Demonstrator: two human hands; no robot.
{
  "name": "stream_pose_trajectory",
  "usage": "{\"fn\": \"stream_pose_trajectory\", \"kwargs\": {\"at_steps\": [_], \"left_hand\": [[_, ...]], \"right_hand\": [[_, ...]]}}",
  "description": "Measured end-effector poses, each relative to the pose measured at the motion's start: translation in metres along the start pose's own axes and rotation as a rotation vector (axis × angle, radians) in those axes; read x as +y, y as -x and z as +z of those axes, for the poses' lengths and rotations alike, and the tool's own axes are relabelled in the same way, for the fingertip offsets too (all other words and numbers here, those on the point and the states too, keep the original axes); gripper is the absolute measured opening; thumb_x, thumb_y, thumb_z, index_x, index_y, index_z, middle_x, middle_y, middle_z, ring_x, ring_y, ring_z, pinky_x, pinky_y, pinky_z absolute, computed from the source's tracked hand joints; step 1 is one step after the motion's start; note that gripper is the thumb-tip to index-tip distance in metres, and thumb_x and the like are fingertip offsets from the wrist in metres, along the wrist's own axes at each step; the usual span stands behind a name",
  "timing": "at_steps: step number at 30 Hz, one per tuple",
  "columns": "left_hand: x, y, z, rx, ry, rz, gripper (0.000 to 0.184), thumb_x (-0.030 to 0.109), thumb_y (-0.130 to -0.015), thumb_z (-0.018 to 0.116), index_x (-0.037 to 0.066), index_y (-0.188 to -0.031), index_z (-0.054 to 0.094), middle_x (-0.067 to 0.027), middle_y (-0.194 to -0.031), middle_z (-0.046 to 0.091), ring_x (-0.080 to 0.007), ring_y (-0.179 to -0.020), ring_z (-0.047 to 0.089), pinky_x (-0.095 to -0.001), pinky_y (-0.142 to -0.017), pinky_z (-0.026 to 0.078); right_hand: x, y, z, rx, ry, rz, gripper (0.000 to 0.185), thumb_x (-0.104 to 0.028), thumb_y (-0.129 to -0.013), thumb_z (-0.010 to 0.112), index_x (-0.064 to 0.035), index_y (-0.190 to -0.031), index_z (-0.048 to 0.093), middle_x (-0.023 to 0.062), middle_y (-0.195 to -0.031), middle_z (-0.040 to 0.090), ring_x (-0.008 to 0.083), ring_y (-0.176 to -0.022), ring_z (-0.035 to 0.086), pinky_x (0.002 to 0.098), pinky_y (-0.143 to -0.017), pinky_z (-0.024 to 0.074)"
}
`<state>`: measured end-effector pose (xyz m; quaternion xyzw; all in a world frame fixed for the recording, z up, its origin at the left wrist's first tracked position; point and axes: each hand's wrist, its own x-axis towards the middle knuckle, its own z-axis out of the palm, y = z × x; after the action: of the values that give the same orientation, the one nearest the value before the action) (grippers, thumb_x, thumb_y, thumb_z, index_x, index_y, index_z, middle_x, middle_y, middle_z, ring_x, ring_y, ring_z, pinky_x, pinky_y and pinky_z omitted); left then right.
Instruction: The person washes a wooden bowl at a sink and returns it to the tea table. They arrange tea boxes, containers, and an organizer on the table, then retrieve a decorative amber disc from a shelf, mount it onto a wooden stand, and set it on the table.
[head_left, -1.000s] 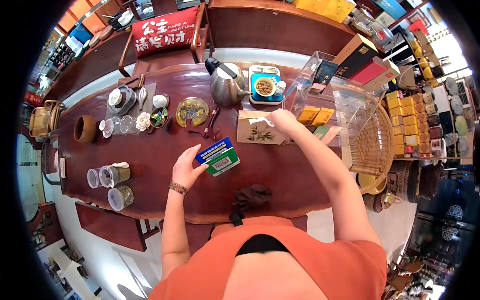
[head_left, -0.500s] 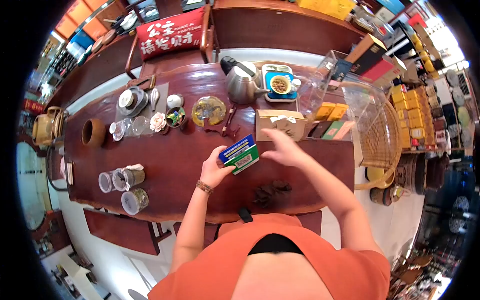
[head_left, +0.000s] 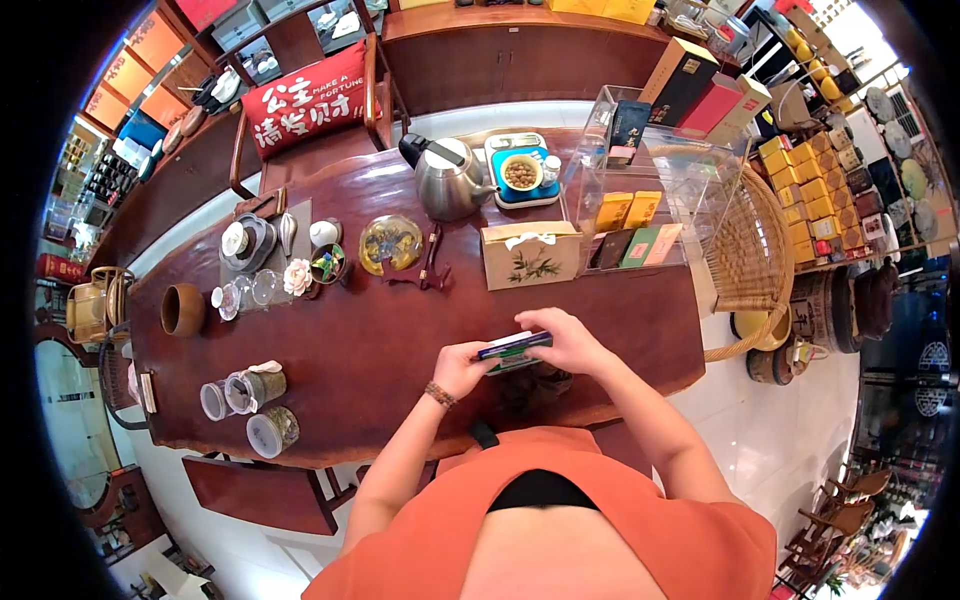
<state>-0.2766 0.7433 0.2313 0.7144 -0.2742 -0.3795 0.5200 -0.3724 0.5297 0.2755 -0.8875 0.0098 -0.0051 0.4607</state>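
Observation:
Both of my hands hold a small stack of blue and green cards (head_left: 513,350) above the near part of the table. The stack is tilted so that mostly its edges show. My left hand (head_left: 466,368), with a beaded bracelet on the wrist, grips its left end. At the right end, my right hand (head_left: 563,341) has its fingers closed round the cards. Partly hidden under the hands, a dark crumpled thing (head_left: 530,390) lies on the table. Beyond the hands stands a tissue box (head_left: 530,262) with a bamboo print.
On the wooden table (head_left: 370,350) stand a steel kettle (head_left: 450,185), a tray with a bowl of nuts (head_left: 520,173), a clear display case (head_left: 640,150), a wooden pot (head_left: 184,310) and several lidded jars (head_left: 270,430). A chair with a red cushion (head_left: 305,100) is behind it.
My right hand has come down onto the cards and closed on them. The cards have tipped from face-up to nearly edge-on and moved right and lower. The camera view has shifted.

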Motion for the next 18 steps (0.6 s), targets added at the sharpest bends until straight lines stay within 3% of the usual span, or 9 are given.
{"fn": "stream_pose_trajectory", "kwargs": {"at_steps": [2,3,4,6,10,12,14,16,18], "left_hand": [[0.014,-0.013,-0.004,-0.186,-0.022,-0.009,0.03,0.005,-0.076,0.071,0.001,-0.105,0.065,-0.0058,-0.094,0.068,-0.0087,-0.083,0.06,-0.025,-0.075,0.05],[0.009,-0.023,-0.005,-0.218,0.128,0.081,0.044,0.016,-0.075,0.074,-0.001,-0.113,0.06,-0.0094,-0.101,0.067,-0.009,-0.089,0.06,-0.0251,-0.078,0.049],[0.008,-0.029,-0.011,-0.224,0.212,-0.074,0.055,0.019,-0.075,0.075,-0.003,-0.12,0.054,-0.0114,-0.11,0.063,-0.0106,-0.095,0.059,-0.0265,-0.082,0.049],[0.0,-0.054,-0.019,-0.003,0.282,-0.091,0.06,0.024,-0.076,0.074,-0.005,-0.123,0.05,-0.0156,-0.114,0.061,-0.014,-0.099,0.06,-0.0285,-0.084,0.049],[-0.039,-0.105,-0.014,0.373,-0.427,0.039,0.06,0.028,-0.082,0.061,0.001,-0.131,0.039,-0.0214,-0.114,0.058,-0.0355,-0.101,0.059,-0.0414,-0.084,0.048],[-0.034,-0.117,-0.01,0.113,-0.34,-0.109,0.059,0.022,-0.083,0.061,0.001,-0.132,0.038,-0.0214,-0.119,0.056,-0.03,-0.102,0.06,-0.0358,-0.085,0.049],[-0.03,-0.109,0.002,0.128,-0.29,-0.076,0.057,0.021,-0.082,0.061,0.002,-0.131,0.038,-0.0217,-0.115,0.058,-0.0316,-0.1,0.061,-0.0372,-0.082,0.049],[-0.025,-0.095,0.007,0.285,-0.516,-0.077,0.052,0.022,-0.081,0.062,0.001,-0.126,0.046,-0.0204,-0.105,0.063,-0.0287,-0.09,0.065,-0.0356,-0.078,0.05],[-0.035,-0.086,-0.005,0.349,-0.249,-0.022,0.043,0.023,-0.079,0.064,0.002,-0.116,0.057,-0.0184,-0.099,0.065,-0.026,-0.083,0.066,-0.0337,-0.075,0.051]], "right_hand": [[0.0,0.003,-0.005,-0.129,0.095,0.053,0.036,-0.009,-0.07,0.068,-0.008,-0.105,0.06,0.013,-0.094,0.063,0.0319,-0.091,0.059,0.0403,-0.078,0.0481],[0.003,0.005,-0.007,-0.183,0.177,0.067,0.032,-0.011,-0.071,0.068,-0.0083,-0.102,0.061,0.0131,-0.091,0.064,0.0322,-0.088,0.06,0.0408,-0.076,0.0483],[0.006,0.005,-0.008,-0.239,0.259,0.079,0.028,-0.012,-0.072,0.067,-0.0086,-0.099,0.063,0.0133,-0.089,0.064,0.0324,-0.086,0.06,0.0412,-0.074,0.0485],[0.009,0.004,-0.01,-0.211,0.232,0.072,0.023,-0.013,-0.072,0.067,-0.0083,-0.094,0.064,0.0137,-0.085,0.064,0.0331,-0.083,0.061,0.0416,-0.073,0.0485],[0.005,0.0,-0.009,-0.196,0.176,0.095,0.018,-0.014,-0.072,0.067,-0.008,-0.089,0.066,0.0143,-0.081,0.064,0.0337,-0.08,0.061,0.0418,-0.072,0.0486],[0.006,-0.004,-0.01,-0.21,0.179,0.092,0.018,-0.014,-0.072,0.067,-0.008,-0.089,0.066,0.0144,-0.081,0.065,0.0336,-0.08,0.061,0.0416,-0.071,0.0488],[0.01,-0.003,-0.009,-0.223,0.208,0.068,0.019,-0.013,-0.072,0.067,-0.0082,-0.09,0.066,0.0144,-0.081,0.065,0.0335,-0.08,0.062,0.0415,-0.071,0.0489],[0.007,-0.003,-0.007,-0.208,0.202,0.09,0.018,-0.013,-0.072,0.066,-0.0083,-0.089,0.066,0.0144,-0.081,0.064,0.0338,-0.079,0.062,0.0415,-0.07,0.0491],[0.004,-0.005,-0.008,-0.21,0.2,0.109,0.016,-0.013,-0.072,0.066,-0.0086,-0.088,0.066,0.0144,-0.08,0.064,0.0339,-0.078,0.061,0.0414,-0.07,0.0491]]}}
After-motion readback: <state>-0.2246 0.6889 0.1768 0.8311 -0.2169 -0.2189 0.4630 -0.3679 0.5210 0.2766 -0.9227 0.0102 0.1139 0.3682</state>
